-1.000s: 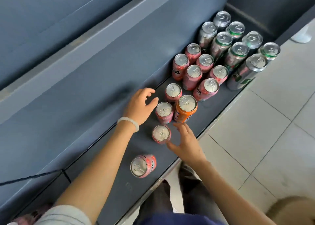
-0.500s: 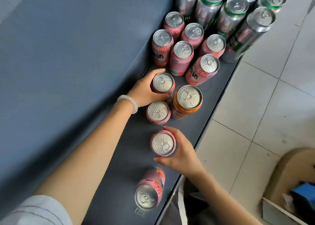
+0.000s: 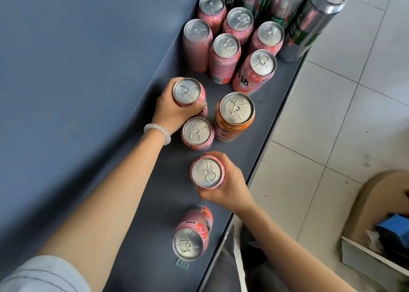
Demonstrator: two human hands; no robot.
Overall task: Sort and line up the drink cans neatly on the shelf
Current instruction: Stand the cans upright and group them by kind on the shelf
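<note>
The shelf (image 3: 155, 192) is running as a matte, dark grey strip from the bottom centre of the frame to the upper right, with smooth cylindrical cans standing on it, their silver lids ringed and shining. Near the middle, the left hand (image 3: 170, 110) is wrapping its curled fingers round a pink can (image 3: 188, 91), a white beaded bracelet (image 3: 157, 132) sitting on the wrist. Just below centre, the right hand (image 3: 228, 185) is clamping thumb and fingers on another pink can (image 3: 207, 173). Between these two a third pink can (image 3: 197, 133) is standing free, just beside a wider orange can (image 3: 235, 117) to its right. At the bottom centre a lone pink can (image 3: 192, 234) is standing apart. A tight block of six pink cans (image 3: 223, 57) is filling the upper middle, and taller glossy silver-and-green cans (image 3: 309, 24) are crowding the top right. Pale square floor tiles (image 3: 332, 114) are lying at the right, and a cardboard box (image 3: 376, 203) is showing at the lower right.
</note>
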